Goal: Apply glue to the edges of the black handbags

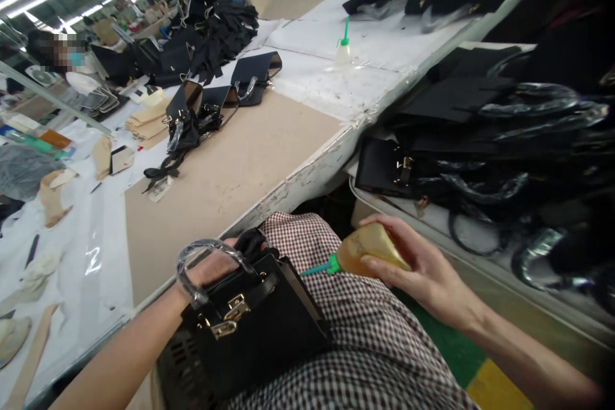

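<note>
Head view: the R hand (427, 262) is closed around the bottle (372, 246), w/ thumb on the near side, and its green tip (319, 267) points toward the L hand side. The bag (273, 327) is on the lap, below and beside the L hand (216, 269), which reaches behind the wrapped handle (185, 262); its fingers are partly hidden, so I cannot tell how tightly they close. The hands are apart, w/ the tip btwn them, very near the bag's edge; whether it touches, I cannot tell.

The bag looks rather light, w/ stiff panels which prob. keep their shape, but the free edge may bend. Best hold is by the firm upper edge, close to the L hand, not by the handle, bc its clear wrap may slip and the handle may swing. The gold clasp (235, 307) could scratch, so fingers should stay off it. The bottle is prob. soft plastic, easy to squeeze; the wide body, where the R hand is, seems the right place, w/ light pressure, bc the thin tip may bend or drip
</note>
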Available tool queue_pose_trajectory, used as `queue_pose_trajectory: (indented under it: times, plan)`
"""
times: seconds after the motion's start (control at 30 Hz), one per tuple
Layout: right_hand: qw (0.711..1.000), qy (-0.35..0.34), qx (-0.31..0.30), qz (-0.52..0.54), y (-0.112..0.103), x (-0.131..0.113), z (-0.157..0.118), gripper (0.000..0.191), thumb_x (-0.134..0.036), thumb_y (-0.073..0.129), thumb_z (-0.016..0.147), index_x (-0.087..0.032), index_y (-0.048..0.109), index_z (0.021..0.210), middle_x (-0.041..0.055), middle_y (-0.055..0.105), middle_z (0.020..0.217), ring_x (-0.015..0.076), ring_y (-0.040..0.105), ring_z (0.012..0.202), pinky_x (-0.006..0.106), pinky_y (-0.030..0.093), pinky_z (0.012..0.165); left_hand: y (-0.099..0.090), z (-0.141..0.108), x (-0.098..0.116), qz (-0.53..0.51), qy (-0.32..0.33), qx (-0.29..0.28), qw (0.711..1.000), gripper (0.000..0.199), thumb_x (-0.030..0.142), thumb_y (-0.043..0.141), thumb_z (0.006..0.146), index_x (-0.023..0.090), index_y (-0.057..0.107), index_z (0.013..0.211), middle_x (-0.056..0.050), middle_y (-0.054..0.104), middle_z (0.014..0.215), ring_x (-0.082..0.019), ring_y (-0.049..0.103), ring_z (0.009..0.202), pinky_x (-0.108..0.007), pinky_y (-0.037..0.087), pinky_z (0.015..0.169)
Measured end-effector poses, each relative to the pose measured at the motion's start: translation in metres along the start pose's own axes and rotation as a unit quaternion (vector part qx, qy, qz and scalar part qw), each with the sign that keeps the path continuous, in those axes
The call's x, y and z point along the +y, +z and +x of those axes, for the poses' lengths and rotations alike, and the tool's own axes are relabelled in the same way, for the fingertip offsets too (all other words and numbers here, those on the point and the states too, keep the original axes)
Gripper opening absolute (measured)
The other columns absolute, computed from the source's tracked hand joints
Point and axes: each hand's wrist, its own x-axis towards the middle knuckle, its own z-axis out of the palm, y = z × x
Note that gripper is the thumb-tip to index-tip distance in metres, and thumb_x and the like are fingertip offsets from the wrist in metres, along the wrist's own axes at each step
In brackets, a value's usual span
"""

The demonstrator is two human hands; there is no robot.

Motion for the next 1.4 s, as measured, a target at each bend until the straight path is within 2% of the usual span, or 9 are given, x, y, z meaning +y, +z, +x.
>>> queue_pose_trajectory:
  times: [0.23, 0.37, 0.5, 0.63, 0.8, 1.03, 1.13, 1.3, 1.4]
  plan:
    - [0.988, -0.120, -0.022, -0.092, 0.015, 0.011, 0.026, 0.047, -0.051, 0.080, 0.094, -0.032, 0.055, 0.129, 0.0014, 0.062, 0.116, 0.0269, 0.061, 0.099, 0.037, 0.052, 0.083, -0.007, -0.001, -0.012, -0.019, 0.012, -0.041, 0.999, 0.047, 0.043, 0.072, 0.088, 0.022, 0.067, 0.131, -0.007, 0.071, 0.128, -0.031, 0.066, 0.117, -0.041, 0.053, 0.103]
    - [0.975, -0.176, -0.037, -0.129, 0.023, 0.016, 0.035, 0.051, -0.055, 0.078, 0.096, -0.030, 0.052, 0.132, 0.0029, 0.060, 0.120, 0.0276, 0.060, 0.102, 0.039, 0.051, 0.088, -0.006, -0.003, -0.009, -0.030, 0.025, -0.058, 0.998, 0.052, 0.050, 0.075, 0.084, 0.019, 0.069, 0.126, -0.010, 0.075, 0.117, -0.033, 0.068, 0.112, -0.043, 0.056, 0.098]
    - [0.966, -0.212, -0.043, -0.145, 0.027, 0.018, 0.037, 0.052, -0.056, 0.076, 0.097, -0.028, 0.052, 0.133, 0.0041, 0.060, 0.121, 0.0272, 0.060, 0.104, 0.038, 0.050, 0.090, 0.001, -0.005, 0.006, -0.037, 0.037, -0.068, 0.996, 0.048, 0.048, 0.077, 0.083, 0.017, 0.073, 0.119, -0.010, 0.077, 0.111, -0.031, 0.071, 0.101, -0.044, 0.058, 0.094]
    - [0.962, -0.210, -0.056, -0.166, 0.026, 0.015, 0.037, 0.051, -0.056, 0.075, 0.098, -0.026, 0.052, 0.132, 0.0044, 0.060, 0.121, 0.0263, 0.060, 0.103, 0.037, 0.050, 0.088, 0.005, -0.007, 0.010, -0.044, 0.039, -0.067, 0.996, 0.043, 0.045, 0.074, 0.086, 0.018, 0.072, 0.120, -0.009, 0.077, 0.111, -0.029, 0.072, 0.098, -0.043, 0.057, 0.096]
    - [0.960, -0.193, -0.083, -0.184, 0.024, 0.013, 0.035, 0.047, -0.054, 0.073, 0.099, -0.025, 0.053, 0.130, 0.0044, 0.060, 0.120, 0.0258, 0.060, 0.102, 0.038, 0.049, 0.088, 0.000, -0.006, -0.005, -0.048, 0.032, -0.061, 0.996, 0.045, 0.044, 0.071, 0.089, 0.018, 0.069, 0.126, -0.009, 0.076, 0.114, -0.029, 0.071, 0.101, -0.038, 0.058, 0.088]
    - [0.959, -0.167, -0.114, -0.199, 0.021, 0.018, 0.026, 0.043, -0.049, 0.074, 0.098, -0.024, 0.053, 0.127, 0.0034, 0.060, 0.113, 0.0251, 0.060, 0.095, 0.038, 0.049, 0.081, 0.000, -0.002, -0.008, -0.029, 0.020, -0.044, 0.998, 0.037, 0.031, 0.074, 0.087, 0.019, 0.071, 0.122, -0.005, 0.076, 0.117, -0.027, 0.071, 0.099, -0.037, 0.055, 0.093]
    - [0.959, -0.157, -0.126, -0.201, 0.019, 0.020, 0.023, 0.041, -0.046, 0.074, 0.097, -0.024, 0.053, 0.126, 0.0029, 0.060, 0.111, 0.0247, 0.060, 0.093, 0.038, 0.049, 0.079, 0.002, -0.002, -0.007, -0.032, 0.017, -0.041, 0.998, 0.040, 0.035, 0.074, 0.085, 0.019, 0.071, 0.122, -0.007, 0.076, 0.115, -0.029, 0.072, 0.098, -0.039, 0.056, 0.090]
    - [0.958, -0.151, -0.139, -0.202, 0.017, 0.022, 0.020, 0.041, -0.042, 0.076, 0.096, -0.024, 0.054, 0.125, 0.0024, 0.060, 0.111, 0.0244, 0.059, 0.093, 0.037, 0.048, 0.079, 0.001, -0.004, -0.007, -0.022, 0.018, -0.040, 0.999, 0.046, 0.045, 0.074, 0.084, 0.021, 0.071, 0.123, -0.006, 0.075, 0.120, -0.032, 0.068, 0.112, -0.040, 0.057, 0.093]
    - [0.958, -0.134, -0.155, -0.199, 0.016, 0.022, 0.017, 0.040, -0.038, 0.080, 0.094, -0.024, 0.055, 0.122, 0.0011, 0.060, 0.108, 0.0235, 0.059, 0.091, 0.036, 0.047, 0.078, -0.003, -0.003, -0.014, -0.020, 0.001, -0.045, 0.999, 0.047, 0.043, 0.076, 0.083, 0.022, 0.069, 0.125, -0.006, 0.076, 0.117, -0.033, 0.068, 0.112, -0.041, 0.058, 0.094]
